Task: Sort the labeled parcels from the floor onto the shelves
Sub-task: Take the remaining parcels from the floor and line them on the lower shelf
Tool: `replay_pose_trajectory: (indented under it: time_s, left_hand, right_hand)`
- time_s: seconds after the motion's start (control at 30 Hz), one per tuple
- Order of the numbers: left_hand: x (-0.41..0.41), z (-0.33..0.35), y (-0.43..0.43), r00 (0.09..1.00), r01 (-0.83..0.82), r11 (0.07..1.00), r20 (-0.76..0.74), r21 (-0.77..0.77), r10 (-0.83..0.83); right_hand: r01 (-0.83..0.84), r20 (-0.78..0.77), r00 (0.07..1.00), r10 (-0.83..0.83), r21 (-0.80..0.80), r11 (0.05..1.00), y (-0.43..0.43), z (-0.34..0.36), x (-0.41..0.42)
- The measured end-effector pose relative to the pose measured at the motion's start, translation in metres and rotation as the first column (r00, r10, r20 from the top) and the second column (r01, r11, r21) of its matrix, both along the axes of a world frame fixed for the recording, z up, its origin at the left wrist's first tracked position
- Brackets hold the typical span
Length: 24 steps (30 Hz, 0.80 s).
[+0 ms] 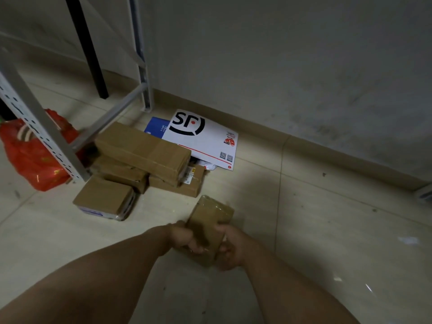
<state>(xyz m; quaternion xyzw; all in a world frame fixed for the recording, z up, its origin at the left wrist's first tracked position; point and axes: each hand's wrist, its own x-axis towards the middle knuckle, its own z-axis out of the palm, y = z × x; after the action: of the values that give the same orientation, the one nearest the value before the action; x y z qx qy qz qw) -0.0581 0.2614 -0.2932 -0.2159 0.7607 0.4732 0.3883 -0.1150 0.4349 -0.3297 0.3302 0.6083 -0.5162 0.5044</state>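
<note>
Head view: left hand [184, 237] and right hand [230, 247] both clasping small taped parcel [210, 224], fingers curled round its near end, above tiled floor [327, 230]. Far left: stacked cardboard boxes [140, 160] beside shelf upright [35, 122].

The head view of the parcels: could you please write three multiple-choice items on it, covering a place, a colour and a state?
1. Where does the white envelope lie?
A. on a shelf
B. on the floor by the wall
C. in the hands

2. What colour is the plastic bag?
A. red
B. green
C. black

3. How is the small taped parcel held?
A. by neither hand
B. by the left hand only
C. by both hands

Answers: 1 B, it lies flat behind the stacked boxes. 2 A, it is red beside the shelf post. 3 C, the left hand and right hand grip its sides.
</note>
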Motion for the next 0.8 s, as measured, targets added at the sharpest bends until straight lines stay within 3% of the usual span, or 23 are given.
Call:
replay_pose_trajectory:
  time_s: [0.1,0.2,0.27,0.33,0.4,0.47,0.5,0.57,0.63,0.7,0.8]
  left_hand:
    - [-0.004,-0.005,-0.01,0.978,0.128,0.977,-0.141,-0.173,-0.153]
    - [-0.004,-0.002,-0.01,0.863,0.303,0.841,-0.245,-0.449,-0.442]
    - [-0.002,0.001,-0.005,0.782,0.205,0.748,-0.354,-0.631,-0.512]
    - [-0.005,0.005,-0.003,0.748,0.036,0.722,-0.46,-0.691,-0.477]
    - [-0.012,0.013,-0.008,0.771,-0.068,0.81,-0.545,-0.582,-0.328]
    - [-0.018,0.027,-0.016,0.818,-0.168,0.955,-0.575,-0.246,-0.004]
    - [-0.02,0.035,-0.019,0.817,-0.236,0.971,-0.549,-0.042,0.175]
    - [-0.019,0.051,-0.026,0.813,-0.356,0.905,-0.4,0.234,0.423]
    - [-0.016,0.064,-0.035,0.816,-0.425,0.844,-0.265,0.327,0.514]
    - [-0.01,0.074,-0.045,0.808,-0.471,0.784,-0.157,0.404,0.567]
    - [-0.002,0.083,-0.054,0.772,-0.506,0.69,-0.085,0.517,0.63]
  right_hand:
    - [-0.015,-0.02,1.0,0.017,0.073,0.997,0.0,0.012,-0.004]
    - [0.018,-0.06,0.998,-0.015,0.06,0.998,0.0,0.025,-0.011]
    - [0.029,-0.084,0.996,-0.028,0.015,0.999,-0.003,0.04,-0.017]
    - [0.03,-0.144,0.989,-0.032,-0.012,0.999,-0.006,0.056,-0.024]
    - [0.035,-0.231,0.972,-0.043,-0.041,0.999,-0.006,0.075,-0.033]
    - [0.097,-0.35,0.931,-0.106,-0.044,0.994,-0.002,0.091,-0.044]
    - [0.139,-0.416,0.899,-0.138,-0.027,0.99,0.001,0.097,-0.049]
    - [0.211,-0.555,0.818,-0.148,0.05,0.976,0.01,0.104,-0.057]
    - [0.253,-0.658,0.747,-0.093,0.152,0.956,0.02,0.105,-0.065]
    - [0.218,-0.663,0.746,-0.061,0.157,0.963,0.03,0.109,-0.064]
    - [0.106,-0.6,0.797,-0.061,0.04,0.994,0.036,0.125,-0.056]
